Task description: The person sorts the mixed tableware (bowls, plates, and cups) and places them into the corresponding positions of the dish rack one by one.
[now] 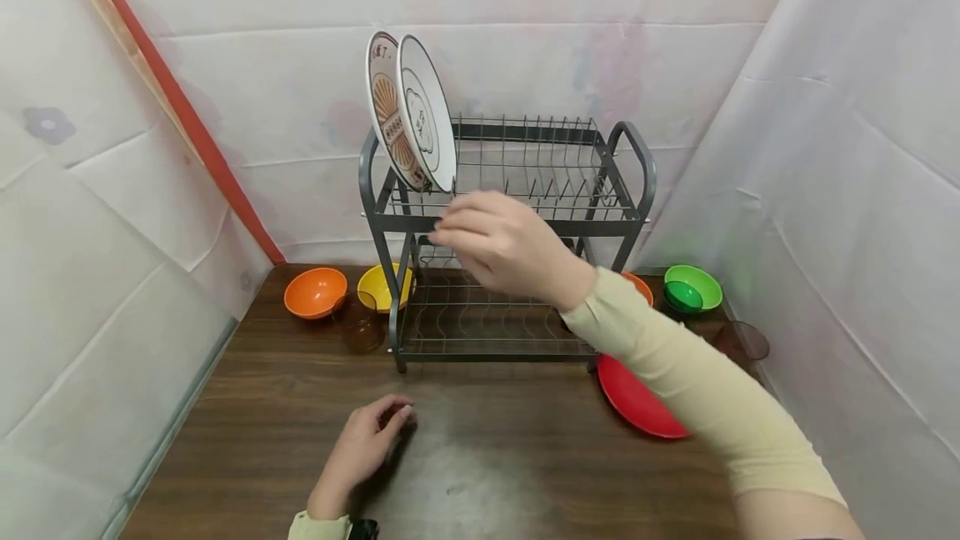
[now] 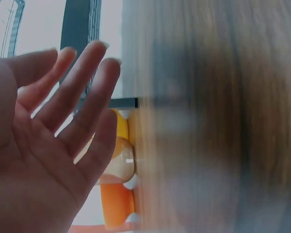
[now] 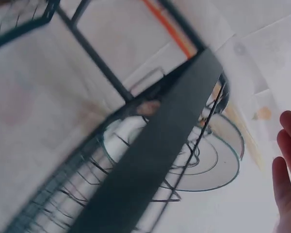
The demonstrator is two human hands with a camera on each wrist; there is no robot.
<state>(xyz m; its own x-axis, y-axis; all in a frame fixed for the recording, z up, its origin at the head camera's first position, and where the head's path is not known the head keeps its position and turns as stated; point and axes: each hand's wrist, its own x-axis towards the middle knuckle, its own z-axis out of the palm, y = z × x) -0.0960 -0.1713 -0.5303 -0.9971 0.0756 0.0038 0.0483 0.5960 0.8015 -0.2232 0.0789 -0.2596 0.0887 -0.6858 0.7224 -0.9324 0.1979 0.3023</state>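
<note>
- The right hand [image 1: 504, 244] hangs in front of the top shelf of the dark grey two-tier wire dish rack [image 1: 517, 190], with its fingers loosely extended toward the left and holding nothing; in the right wrist view only the fingertips [image 3: 287, 165] show, straight and free.
- Just to the upper left of that hand, two round white ceramic plates stand on edge in the left end of the rack's top shelf: the front white plate with a dark rim line [image 1: 426, 125] and, close behind it, the white plate with an orange sunburst pattern [image 1: 384, 111]. Both lean slightly to the left.
- The right wrist view looks up through the wire shelf at the underside of the front plate [image 3: 203, 160].
- The left hand [image 1: 369, 440] rests on the dark brown wooden table [image 1: 487, 473], in front of the rack, with its fingers lightly curled and gripping nothing; in the left wrist view the palm is open and the fingers [image 2: 77, 92] are slightly spread.
- The rack's lower shelf holds no dishes that can be seen.
- Left of the rack sit an orange plastic bowl [image 1: 315, 292], a yellow plastic bowl [image 1: 381, 287] and a brown translucent cup [image 1: 362, 322].
- Right of the rack, a flat red plastic plate [image 1: 637, 402] lies on the table partly under the beige sleeve [image 1: 697, 390]. Farther back are a bright green plastic bowl [image 1: 694, 283], a small dark green bowl [image 1: 682, 297] and another brown translucent cup [image 1: 742, 342].
</note>
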